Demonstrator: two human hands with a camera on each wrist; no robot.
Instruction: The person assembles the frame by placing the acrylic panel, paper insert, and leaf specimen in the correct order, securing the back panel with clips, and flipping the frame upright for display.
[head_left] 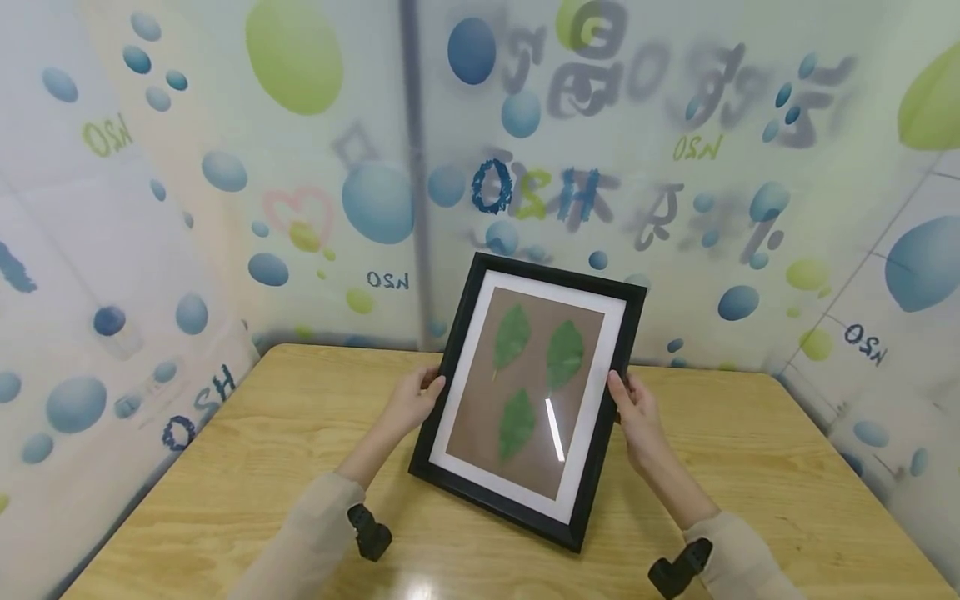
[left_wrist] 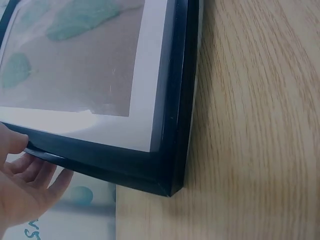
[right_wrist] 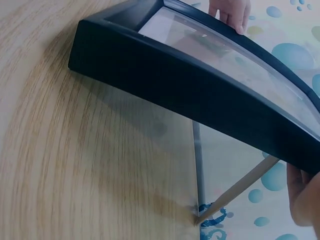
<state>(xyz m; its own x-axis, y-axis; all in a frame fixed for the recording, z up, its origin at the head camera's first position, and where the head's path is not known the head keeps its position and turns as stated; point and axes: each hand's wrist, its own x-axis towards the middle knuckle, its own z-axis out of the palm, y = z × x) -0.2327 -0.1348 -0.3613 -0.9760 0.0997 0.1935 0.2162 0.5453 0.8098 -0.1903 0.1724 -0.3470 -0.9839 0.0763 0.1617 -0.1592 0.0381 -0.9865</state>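
Observation:
A black picture frame (head_left: 558,278) with a white mat and brown backing stands tilted back over the table. Behind its clear front are three green leaves, two above (head_left: 512,337) and one below (head_left: 517,425). My left hand (head_left: 412,402) grips the frame's left side, thumb on the front and fingers behind, as the left wrist view also shows. On the opposite side my right hand (head_left: 642,418) holds the edge the same way. A brown support leg (right_wrist: 240,189) slants out from behind the frame in the right wrist view.
The light wooden table (head_left: 300,417) reaches back to a pale curtain (head_left: 337,275) printed with blue and green bubbles. Similar sheets hang on both sides. A small black wrist camera (head_left: 369,533) sits at the left cuff, another (head_left: 681,570) at the right.

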